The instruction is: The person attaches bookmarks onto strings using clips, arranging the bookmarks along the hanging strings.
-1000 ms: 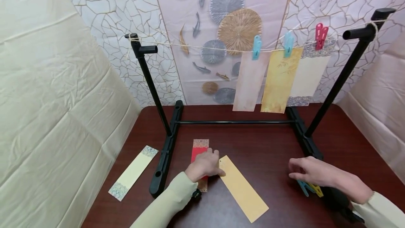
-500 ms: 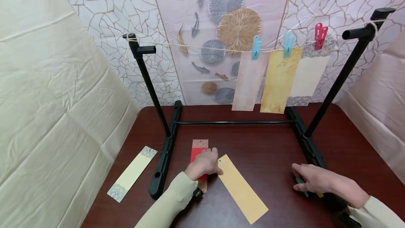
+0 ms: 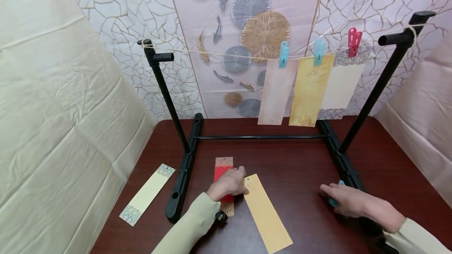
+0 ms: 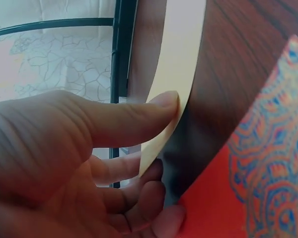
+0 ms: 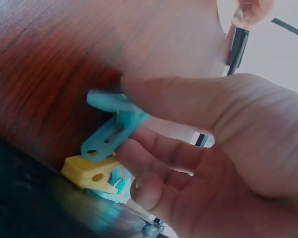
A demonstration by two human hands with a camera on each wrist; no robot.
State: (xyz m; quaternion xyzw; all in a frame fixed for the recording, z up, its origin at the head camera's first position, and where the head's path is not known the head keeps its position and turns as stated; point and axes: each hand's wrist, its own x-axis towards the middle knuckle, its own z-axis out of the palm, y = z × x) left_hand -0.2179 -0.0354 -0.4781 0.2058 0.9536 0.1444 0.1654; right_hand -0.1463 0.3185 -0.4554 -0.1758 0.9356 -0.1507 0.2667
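Note:
In the head view my left hand (image 3: 229, 183) pinches the near-top corner of a plain yellow bookmark (image 3: 268, 214), which has a small hole. The left wrist view shows the thumb on one face of the bookmark (image 4: 181, 54) and fingers behind it. Under that hand lies a red patterned bookmark (image 3: 223, 171), partly hidden. On the right, my right hand (image 3: 356, 202) holds a blue clothespin (image 5: 114, 131) between thumb and fingers. A yellow clothespin (image 5: 89, 171) lies just beside it, with another blue one partly behind.
A black stand (image 3: 169, 101) carries a string with three hanging bookmarks: pink (image 3: 277, 93), golden (image 3: 310, 93) and lace-patterned (image 3: 340, 85), held by blue and red clothespins (image 3: 354, 42). A cream bookmark (image 3: 147, 195) lies left of the stand on the dark wooden table (image 3: 261, 154).
My right hand has come down onto the clothespins and now holds a blue one. The yellow bookmark's lower end has swung slightly left; my left hand stays almost in place.

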